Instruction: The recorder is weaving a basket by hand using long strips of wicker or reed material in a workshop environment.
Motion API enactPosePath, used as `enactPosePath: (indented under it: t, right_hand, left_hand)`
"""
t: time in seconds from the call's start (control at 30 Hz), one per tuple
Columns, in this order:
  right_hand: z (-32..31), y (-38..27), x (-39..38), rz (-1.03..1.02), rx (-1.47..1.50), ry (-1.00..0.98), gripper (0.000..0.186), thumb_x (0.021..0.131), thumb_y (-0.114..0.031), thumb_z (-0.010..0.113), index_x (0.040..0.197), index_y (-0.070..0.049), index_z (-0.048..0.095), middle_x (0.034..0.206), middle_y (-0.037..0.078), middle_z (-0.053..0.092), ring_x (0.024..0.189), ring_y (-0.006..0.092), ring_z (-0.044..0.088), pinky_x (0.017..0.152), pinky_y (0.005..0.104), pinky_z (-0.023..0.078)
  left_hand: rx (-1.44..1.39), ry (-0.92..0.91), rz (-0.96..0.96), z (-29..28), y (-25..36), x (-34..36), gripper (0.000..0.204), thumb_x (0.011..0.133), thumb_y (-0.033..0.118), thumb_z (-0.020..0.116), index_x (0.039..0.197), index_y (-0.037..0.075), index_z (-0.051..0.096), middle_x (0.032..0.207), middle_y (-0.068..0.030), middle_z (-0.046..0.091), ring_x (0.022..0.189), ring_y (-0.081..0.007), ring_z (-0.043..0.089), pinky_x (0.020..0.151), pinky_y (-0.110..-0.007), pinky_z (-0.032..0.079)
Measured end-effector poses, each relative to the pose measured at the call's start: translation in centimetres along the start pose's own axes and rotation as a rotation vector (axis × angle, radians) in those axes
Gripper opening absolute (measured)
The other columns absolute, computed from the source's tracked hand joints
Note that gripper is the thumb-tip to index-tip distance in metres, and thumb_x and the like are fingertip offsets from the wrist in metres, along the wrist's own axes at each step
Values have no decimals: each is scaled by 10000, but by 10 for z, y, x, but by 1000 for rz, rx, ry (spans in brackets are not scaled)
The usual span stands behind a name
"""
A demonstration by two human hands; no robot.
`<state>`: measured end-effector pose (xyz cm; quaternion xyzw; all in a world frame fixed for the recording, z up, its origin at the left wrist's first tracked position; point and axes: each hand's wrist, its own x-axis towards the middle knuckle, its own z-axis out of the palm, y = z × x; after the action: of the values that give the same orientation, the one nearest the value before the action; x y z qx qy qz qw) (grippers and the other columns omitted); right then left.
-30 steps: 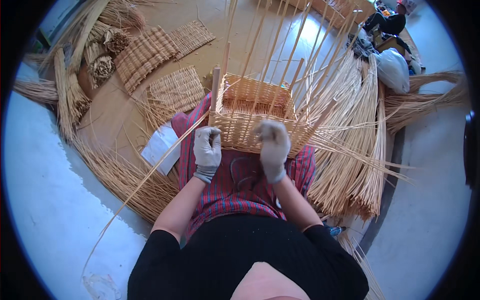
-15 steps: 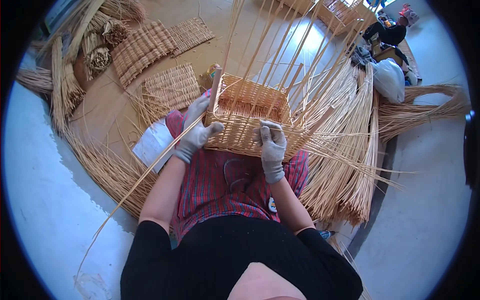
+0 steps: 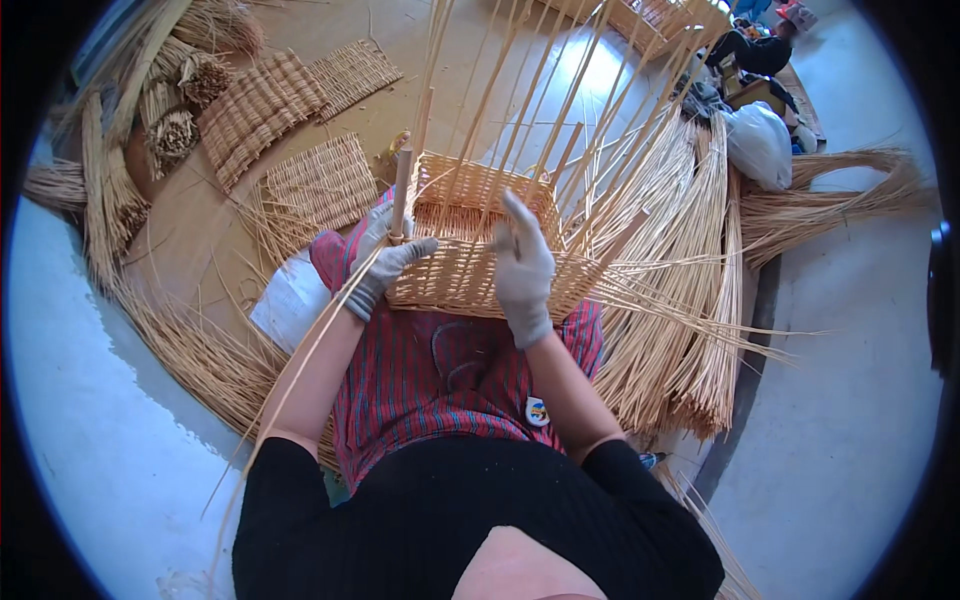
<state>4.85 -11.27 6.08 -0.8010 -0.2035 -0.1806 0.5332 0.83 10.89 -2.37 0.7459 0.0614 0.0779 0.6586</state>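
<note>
A woven rectangular basket (image 3: 450, 280) with long upright stakes and thicker wooden corner posts (image 3: 401, 195) sits on the red striped cloth over my lap (image 3: 400, 390). My gloved left hand (image 3: 380, 260) grips the basket's left corner beside a post, thumb on the front side; long pale strands (image 3: 315, 335) trail from there toward me. My gloved right hand (image 3: 523, 275) is at the front wall, right of centre, index finger raised and apart from the thumb. More loose strands (image 3: 680, 300) stick out from the basket's right side.
Flat woven panels (image 3: 265, 115) and reed bundles (image 3: 170, 140) lie on the board at left; long reeds (image 3: 705, 370) at right. A white bag (image 3: 755, 145) and another person (image 3: 765, 50) are at upper right. Other baskets (image 3: 660, 20) stand at the back, a white sheet (image 3: 285, 300) near my left knee.
My left hand has moved up to grip the basket's left corner. My right hand's fingers, bent at the rim half a second ago, are now raised. The basket has shifted slightly left.
</note>
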Motion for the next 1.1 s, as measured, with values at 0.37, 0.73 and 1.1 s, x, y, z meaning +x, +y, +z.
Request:
enactPosePath:
  t: [0.37, 0.73, 1.1]
  right_hand:
    - [-26, 15, -1, 39, 17, 134, 621, 1087, -87, 572, 1649, -147, 316, 1012, 97, 773, 673, 91, 616, 651, 290, 535]
    - [-83, 33, -49, 631, 377, 250, 341, 1100, -149, 598, 1428, -59, 578, 990, 61, 754, 573, 16, 495, 495, 197, 417]
    - [-104, 48, -14, 317, 253, 343, 484, 1025, -16, 621, 1487, -59, 482, 1058, 120, 733, 988, 183, 725, 865, 338, 577]
  left_hand:
    - [-186, 32, 42, 9, 10, -12, 689, 859, 153, 908, 1437, 53, 545, 1009, 47, 575, 903, -74, 560, 864, -252, 502]
    - [477, -87, 392, 109, 63, -53, 758, 896, 164, 783, 1578, 183, 454, 1441, -165, 581, 1014, -302, 718, 884, -435, 585]
    - [1199, 30, 507, 137, 81, -38, 670, 929, 119, 660, 1567, 255, 510, 1325, -113, 555, 1074, -298, 653, 839, -437, 532]
